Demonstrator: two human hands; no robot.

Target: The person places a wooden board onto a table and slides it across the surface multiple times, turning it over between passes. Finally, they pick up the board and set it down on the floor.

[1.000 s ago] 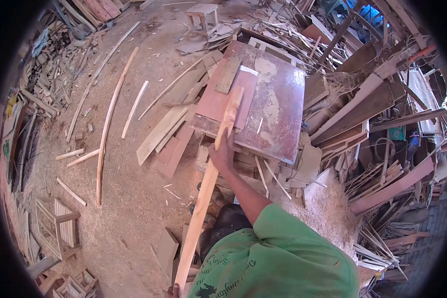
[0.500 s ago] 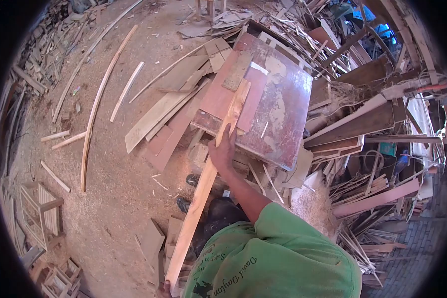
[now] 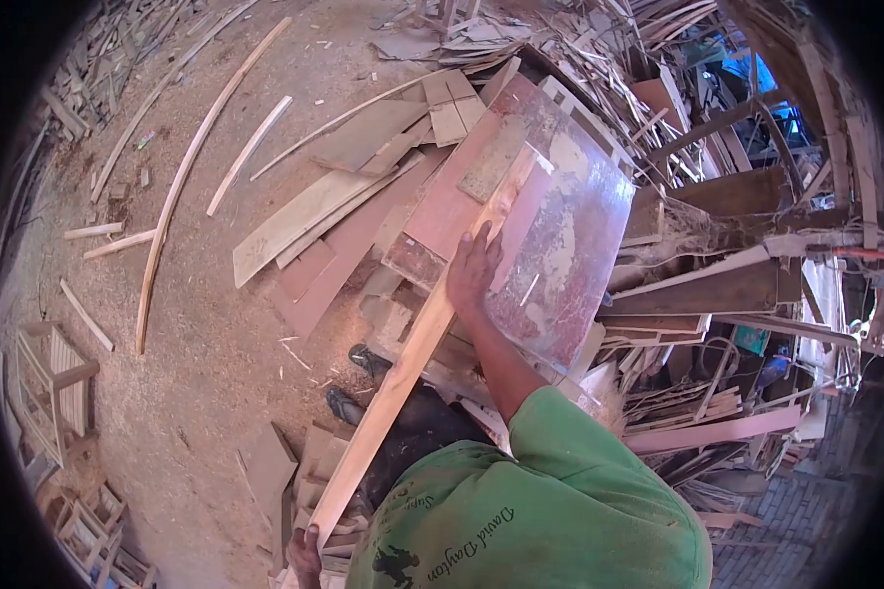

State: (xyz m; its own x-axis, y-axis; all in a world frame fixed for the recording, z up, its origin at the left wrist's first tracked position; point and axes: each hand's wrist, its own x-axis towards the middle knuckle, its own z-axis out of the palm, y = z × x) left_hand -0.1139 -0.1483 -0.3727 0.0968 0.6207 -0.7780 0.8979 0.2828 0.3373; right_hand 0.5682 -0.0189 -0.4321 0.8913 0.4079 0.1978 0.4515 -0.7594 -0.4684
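A long, pale wooden plank (image 3: 393,383) slants across the view, its far end resting on the worn reddish tabletop (image 3: 584,236) and its near end beside my body. My right hand (image 3: 473,275) grips the plank from above near the table's edge, fingers over its upper face. At the lower left, my left hand (image 3: 304,552) is closed around the near end, with part of it hidden. Under the plank's far part lie a pinkish flat board (image 3: 444,216) and a greyish board (image 3: 491,157). A small white strip (image 3: 538,157) sits by the plank's tip.
Flat board offcuts (image 3: 314,216) lean by the table. Long thin strips (image 3: 192,162) lie on the sawdust-covered floor. A slatted wooden frame (image 3: 59,388) stands left. Piled scrap wood (image 3: 692,402) fills the right side. My shoes (image 3: 344,402) are beside the plank.
The plank has slid farther onto the table, its tip now near the white strip. My right hand has moved forward over the tabletop's edge. The whole view has shifted slightly.
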